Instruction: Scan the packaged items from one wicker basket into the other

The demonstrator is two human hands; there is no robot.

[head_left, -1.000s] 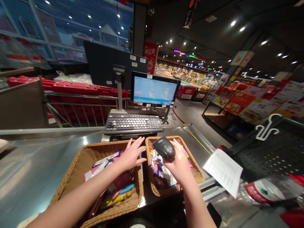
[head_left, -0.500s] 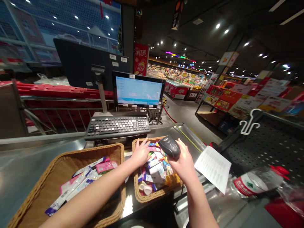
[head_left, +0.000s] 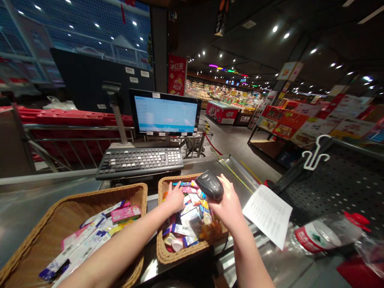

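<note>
Fingers of my right hand [head_left: 229, 206] are clamping the scanner [head_left: 210, 185]; my left hand's [head_left: 175, 197] fingers are curling into packets [head_left: 192, 218] inside the right basket [head_left: 163, 256] on the bench [head_left: 27, 204].

Steel counter [head_left: 36, 200] carries two wicker baskets [head_left: 90, 200], keyboard [head_left: 139, 160], paper sheet [head_left: 267, 214]

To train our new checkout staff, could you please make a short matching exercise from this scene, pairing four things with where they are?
Things:
1. barcode scanner
2. left hand
3. keyboard
4. printed sheet

Places:
A. in front of the monitor
B. among the packets in the right-side basket
C. right of the right-side basket
D. held in the right hand

Pairs: 1-D, 2-B, 3-A, 4-C
</note>
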